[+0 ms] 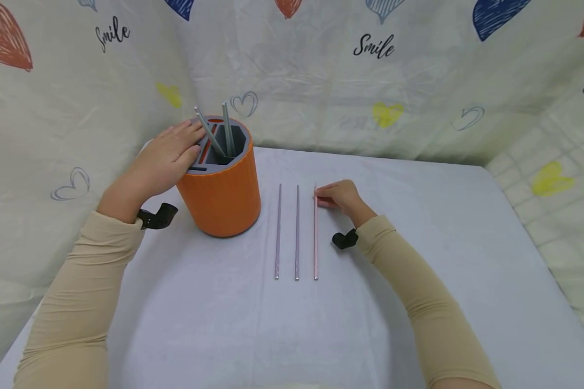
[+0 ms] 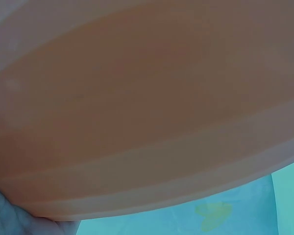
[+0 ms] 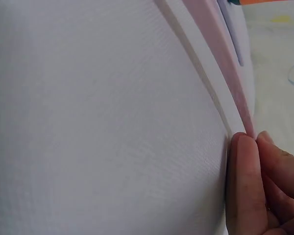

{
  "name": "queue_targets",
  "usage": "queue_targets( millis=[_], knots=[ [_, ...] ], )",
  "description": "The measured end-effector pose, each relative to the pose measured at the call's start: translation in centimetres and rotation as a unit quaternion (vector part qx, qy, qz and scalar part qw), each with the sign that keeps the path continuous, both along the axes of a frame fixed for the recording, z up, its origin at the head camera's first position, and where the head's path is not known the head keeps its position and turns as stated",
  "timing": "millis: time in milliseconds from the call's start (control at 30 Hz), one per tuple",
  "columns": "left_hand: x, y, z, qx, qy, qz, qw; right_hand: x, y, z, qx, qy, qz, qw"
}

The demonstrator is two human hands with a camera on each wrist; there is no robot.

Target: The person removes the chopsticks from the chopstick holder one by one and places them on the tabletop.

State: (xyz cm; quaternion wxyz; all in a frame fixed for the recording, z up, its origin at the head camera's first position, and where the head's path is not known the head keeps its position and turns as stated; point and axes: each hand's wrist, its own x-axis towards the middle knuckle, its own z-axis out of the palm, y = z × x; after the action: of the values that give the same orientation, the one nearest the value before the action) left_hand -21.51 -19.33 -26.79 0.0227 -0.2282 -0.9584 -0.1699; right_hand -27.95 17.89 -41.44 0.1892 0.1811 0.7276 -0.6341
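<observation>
My left hand [image 1: 167, 154] rests on the top rim of an orange cylindrical utensil holder [image 1: 221, 200], fingers straight. In the left wrist view, the orange wall [image 2: 147, 98] fills most of the picture. Two silvery-green chopsticks [image 1: 227, 129] lean in one of its grey compartments. To the right, three slim chopsticks lie roughly parallel: a purple one [image 1: 278, 232], a greyish-purple one [image 1: 297, 232] and a pink one [image 1: 316, 237]. My right hand [image 1: 340, 197] pinches the pink chopstick near its far end, between thumb and fingertips [image 3: 247, 152].
A white cloth [image 1: 214, 313] covers the table. Behind and at the sides hangs a pale curtain [image 1: 316, 70] printed with hearts and "Smile". Dark camera mounts sit on both wrists, the right one [image 1: 344, 239] low over the cloth.
</observation>
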Motion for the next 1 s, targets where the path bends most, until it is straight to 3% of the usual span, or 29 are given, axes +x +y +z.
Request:
queue_targets(
  millis=[267, 433, 733, 1000],
  knots=[
    [0.1, 0.0, -0.1, 0.004, -0.002, 0.002, 1.0000, -0.3, 0.0, 0.2, 0.011, 0.014, -0.014, 1.000],
    [0.1, 0.0, -0.1, 0.003, -0.001, 0.003, 1.0000, -0.2, -0.2, 1.3, 0.004, 0.045, -0.021, 0.999],
    [-0.2, 0.2, -0.3, 0.012, -0.006, 0.001, 0.9999, 1.0, -3.2, 6.3, -0.042, 0.111, 0.006, 0.993],
    [-0.3, 0.0, -0.3, 0.013, -0.007, -0.001, 0.9999, 3.4, -7.5, 11.2, -0.086, 0.195, 0.075, 0.974]
  ],
)
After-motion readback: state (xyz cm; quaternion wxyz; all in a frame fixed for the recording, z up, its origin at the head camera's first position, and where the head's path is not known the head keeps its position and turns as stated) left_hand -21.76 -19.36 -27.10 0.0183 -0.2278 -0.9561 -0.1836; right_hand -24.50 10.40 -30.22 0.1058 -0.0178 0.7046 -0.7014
